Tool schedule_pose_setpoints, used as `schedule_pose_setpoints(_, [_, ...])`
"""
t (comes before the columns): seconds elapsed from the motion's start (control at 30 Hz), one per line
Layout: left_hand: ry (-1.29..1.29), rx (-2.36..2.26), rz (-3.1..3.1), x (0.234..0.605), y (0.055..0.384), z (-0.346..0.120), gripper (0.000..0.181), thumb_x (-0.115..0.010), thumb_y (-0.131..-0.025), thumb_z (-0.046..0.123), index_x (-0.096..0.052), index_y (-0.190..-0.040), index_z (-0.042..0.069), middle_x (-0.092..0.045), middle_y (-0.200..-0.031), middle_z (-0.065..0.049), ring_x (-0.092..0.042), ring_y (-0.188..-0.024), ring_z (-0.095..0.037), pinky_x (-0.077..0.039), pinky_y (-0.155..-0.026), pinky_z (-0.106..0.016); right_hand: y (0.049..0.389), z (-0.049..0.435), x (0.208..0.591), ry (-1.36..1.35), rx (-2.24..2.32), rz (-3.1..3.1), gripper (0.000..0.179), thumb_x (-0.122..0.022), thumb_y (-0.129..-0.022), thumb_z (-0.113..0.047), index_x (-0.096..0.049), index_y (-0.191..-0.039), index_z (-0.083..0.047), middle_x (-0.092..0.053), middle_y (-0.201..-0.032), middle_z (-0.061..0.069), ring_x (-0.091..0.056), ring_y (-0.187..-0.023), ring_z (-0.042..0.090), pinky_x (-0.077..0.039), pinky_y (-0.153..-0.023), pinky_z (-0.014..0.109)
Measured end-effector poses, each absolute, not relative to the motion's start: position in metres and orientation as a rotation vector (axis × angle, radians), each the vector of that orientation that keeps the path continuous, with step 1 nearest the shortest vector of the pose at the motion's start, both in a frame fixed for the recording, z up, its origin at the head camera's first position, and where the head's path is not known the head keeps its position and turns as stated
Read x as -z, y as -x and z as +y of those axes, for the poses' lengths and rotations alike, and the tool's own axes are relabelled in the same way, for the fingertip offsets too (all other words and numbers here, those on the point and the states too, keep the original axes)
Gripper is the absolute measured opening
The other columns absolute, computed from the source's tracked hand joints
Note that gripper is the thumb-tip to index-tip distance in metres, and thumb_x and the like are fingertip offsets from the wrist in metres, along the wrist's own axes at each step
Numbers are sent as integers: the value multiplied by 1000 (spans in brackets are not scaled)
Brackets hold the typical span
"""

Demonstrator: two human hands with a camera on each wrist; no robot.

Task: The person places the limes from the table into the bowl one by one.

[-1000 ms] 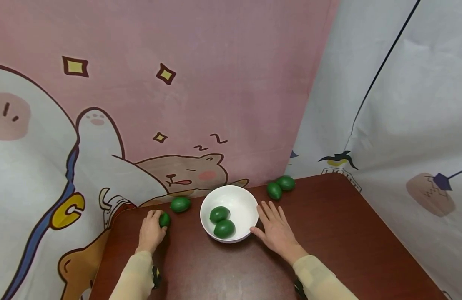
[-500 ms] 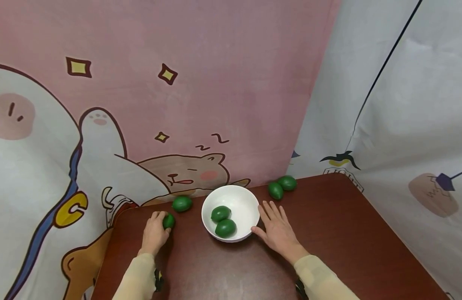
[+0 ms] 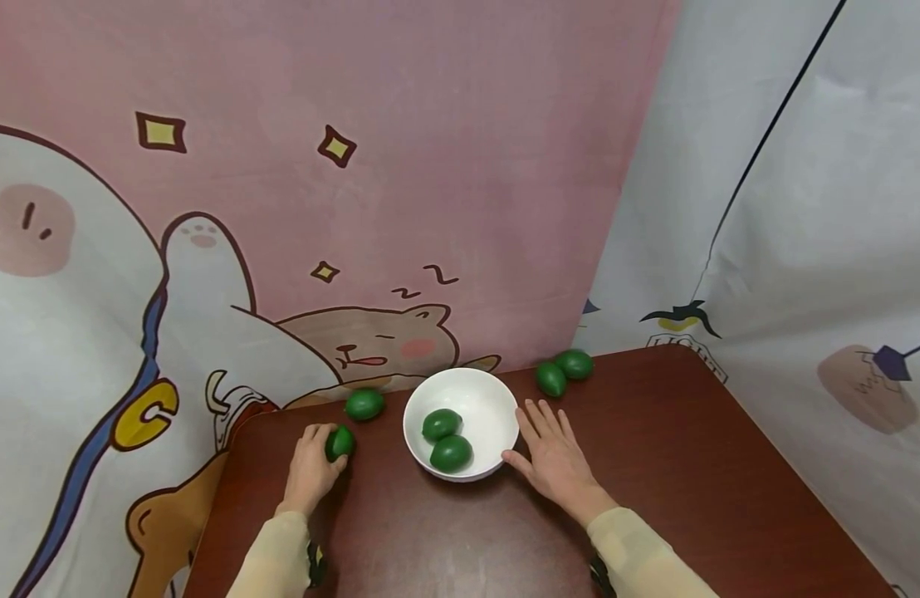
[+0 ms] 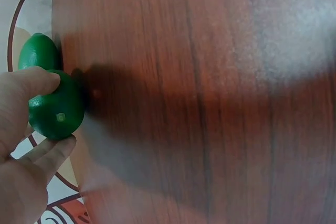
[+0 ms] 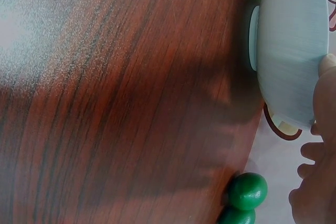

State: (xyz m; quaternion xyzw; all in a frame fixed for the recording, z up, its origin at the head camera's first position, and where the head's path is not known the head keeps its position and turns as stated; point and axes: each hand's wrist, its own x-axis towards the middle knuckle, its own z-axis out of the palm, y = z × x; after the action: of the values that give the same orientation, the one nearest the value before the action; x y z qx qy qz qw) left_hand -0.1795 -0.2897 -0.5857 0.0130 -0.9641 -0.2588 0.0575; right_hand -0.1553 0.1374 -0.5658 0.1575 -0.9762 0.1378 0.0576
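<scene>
Head view: the white bowl (image 3: 490, 415) holds two green fruits (image 3: 451, 453), apparently limes.

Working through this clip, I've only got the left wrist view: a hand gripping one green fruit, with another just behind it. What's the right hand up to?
Observer: The right hand is at the right side of a white bowl, its fingers spread.
Operator: I can't see that bowl at all. Is there anything in it?
Observer: Yes, two green fruits, lying on the left side of the inside as the head view shows it.
Operator: Any more fruit to the right of the bowl?
Observer: Yes, another pair of green fruits, near the far edge of the table.
</scene>
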Motion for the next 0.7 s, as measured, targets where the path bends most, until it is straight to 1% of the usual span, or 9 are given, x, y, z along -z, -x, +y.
schedule_pose_setpoints(0.13, [-40, 788, -2924, 589, 178, -289, 56, -82, -85, 10, -59, -135, 1, -51, -136, -23, -51, -122, -45, -48, -95, -63, 155, 137, 566, -478, -432, -2964, 80, -61, -98, -57, -45, -155, -3, -38, -162, 23, -26, -154, 41, -16, -124, 60])
schedule_pose_setpoints(0.3, [-77, 819, -2939, 590, 178, -287, 57, -80, -87, 13, -57, -137, 2, -49, -140, -25, -48, -126, -45, -47, -98, -63, 155, 138, 565, -480, -422, -2957, 81, -61, -98, -57, -44, -156, -3, -38, -162, 23, -27, -154, 41, -18, -124, 61])
schedule_pose_setpoints(0.4, [-109, 840, -2934, 590, 178, -285, 57, -79, -87, 14, -56, -139, 3, -49, -143, -26, -48, -126, -46, -47, -97, -63, 155, 138, 565, -478, -413, -2957, 81, -61, -98, -57, -44, -156, -3, -38, -162, 22, -28, -153, 41, -19, -124, 60])
schedule_pose_setpoints(0.6, [-93, 858, -2876, 593, 174, -280, 56, -79, -86, 14, -58, -136, 2, -54, -136, -25, -53, -118, -43, -49, -90, -61, 155, 137, 565, -484, -418, -2930, 79, -64, -97, -55, -47, -154, -3, -41, -160, 23, -31, -152, 42, -21, -123, 61])
schedule_pose_setpoints(0.7, [-93, 876, -2867, 594, 172, -278, 55, -79, -86, 15, -58, -135, 3, -55, -135, -23, -54, -117, -42, -50, -90, -60, 154, 137, 565, -483, -425, -2933, 79, -64, -97, -55, -46, -155, -3, -40, -160, 22, -31, -152, 42, -20, -123, 61])
